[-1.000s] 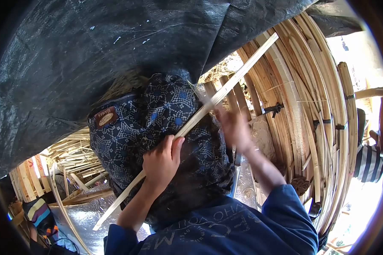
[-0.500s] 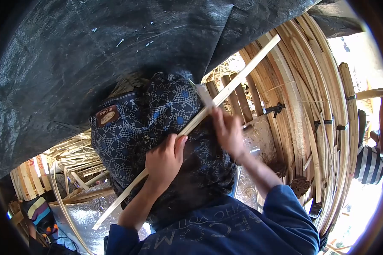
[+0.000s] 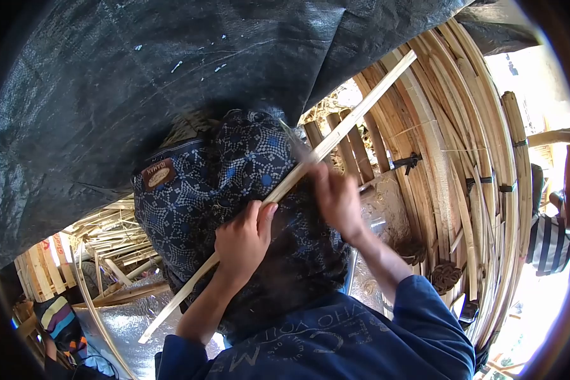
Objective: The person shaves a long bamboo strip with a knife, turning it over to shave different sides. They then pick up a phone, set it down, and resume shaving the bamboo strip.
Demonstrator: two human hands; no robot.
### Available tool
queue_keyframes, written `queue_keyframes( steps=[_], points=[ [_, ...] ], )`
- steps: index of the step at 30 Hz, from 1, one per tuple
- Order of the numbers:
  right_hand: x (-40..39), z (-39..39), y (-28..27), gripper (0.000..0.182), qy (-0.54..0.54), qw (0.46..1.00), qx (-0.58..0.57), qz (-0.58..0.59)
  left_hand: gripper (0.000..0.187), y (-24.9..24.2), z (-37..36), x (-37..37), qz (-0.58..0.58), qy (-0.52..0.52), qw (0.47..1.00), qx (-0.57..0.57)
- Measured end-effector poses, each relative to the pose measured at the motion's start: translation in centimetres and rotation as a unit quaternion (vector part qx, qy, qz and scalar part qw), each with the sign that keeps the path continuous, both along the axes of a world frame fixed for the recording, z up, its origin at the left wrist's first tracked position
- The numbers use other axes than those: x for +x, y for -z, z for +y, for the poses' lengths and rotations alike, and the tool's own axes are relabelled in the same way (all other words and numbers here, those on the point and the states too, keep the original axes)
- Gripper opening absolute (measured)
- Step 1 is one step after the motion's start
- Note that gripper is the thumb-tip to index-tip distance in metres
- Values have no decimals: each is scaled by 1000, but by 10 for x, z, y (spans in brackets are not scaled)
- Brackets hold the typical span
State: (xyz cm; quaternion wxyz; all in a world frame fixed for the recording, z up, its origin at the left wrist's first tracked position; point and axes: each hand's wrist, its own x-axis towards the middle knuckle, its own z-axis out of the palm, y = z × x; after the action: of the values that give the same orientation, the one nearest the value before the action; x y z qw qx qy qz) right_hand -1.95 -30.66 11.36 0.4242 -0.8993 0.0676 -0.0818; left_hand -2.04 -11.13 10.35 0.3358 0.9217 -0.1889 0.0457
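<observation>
Clock as the seated person has it, 12 straight ahead. From where I'm standing: the pale wooden strip (image 3: 343, 128) is in front of the torso, across the dark patterned cloth (image 3: 247, 166), long axis roughly 1:30 to 7:30, far end out past the cloth at 1:30, near end down at 7:30. Left hand (image 3: 240, 246) is closed round it below mid-length, thumb along the 4 o'clock side, other fingers going over and out of sight. Right hand (image 3: 337, 201) sits at about 2 from the left one; fingers curled shut on a thin blade-like tool (image 3: 301, 151), motion-blurred, so exact finger placement and edge direction: can't tell. Key relation: strip is just beside the right fingertips, on their 10 to 11 side, and the tool reaches over that way, crossing the strip's line at an angle rather than lying along it. Whether it touches the wood, can't tell through the blur. Right hand is the nearer one to the 1:30 end, left the nearer one to the 7:30 end. Big bundle of strips (image 3: 446, 190) off at 2 to 3, well apart from the left hand; black sheet (image 3: 139, 88) from 10 to 12.
</observation>
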Motion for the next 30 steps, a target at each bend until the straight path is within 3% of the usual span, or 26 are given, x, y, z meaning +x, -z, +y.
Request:
queue_keyframes(
  steps=[3,5,6,9,11,13,15,17,19,21,23,25,27,30],
  points=[
    [-1,-2,-3,40,-39,999,-22,23,23,4,1,1,-12,-4,1000,-18],
    [17,-13,-20,42,80,993,-44,77,23,0,2,0,8,3,1000,-7],
    [12,-8,-2,49,58,997,-20,-43,23,0,3,-2,10,2,1000,-7],
    [2,-9,4,50,9,998,-49,-32,22,-3,3,0,13,6,1000,-14],
    [13,-23,-4,50,56,997,-37,-31,22,-8,3,-1,90,-1,995,-30],
    [12,-19,-7,51,84,994,-58,34,22,-8,4,-2,89,0,996,-28],
    [-5,7,8,53,20,997,-26,-67,22,-9,2,-1,82,-2,996,-30],
    [0,-6,6,55,6,994,-79,-80,22,-11,3,-1,81,-3,996,-22],
    [11,-28,2,57,76,997,-31,12,22,-8,3,-1,62,4,998,-17],
    [6,-19,2,45,95,995,-14,25,21,-5,3,0,36,10,999,-16],
    [-7,9,5,45,18,999,-20,-19,22,-3,3,1,40,8,998,-42],
    [-1,-3,-7,46,21,999,-30,27,23,-10,3,1,73,8,996,-40],
    [15,-20,-12,47,132,989,6,72,24,-11,3,-2,113,8,993,-34],
    [15,-23,-4,51,137,990,-8,13,23,-8,4,-1,50,15,998,-20]
  ],
)
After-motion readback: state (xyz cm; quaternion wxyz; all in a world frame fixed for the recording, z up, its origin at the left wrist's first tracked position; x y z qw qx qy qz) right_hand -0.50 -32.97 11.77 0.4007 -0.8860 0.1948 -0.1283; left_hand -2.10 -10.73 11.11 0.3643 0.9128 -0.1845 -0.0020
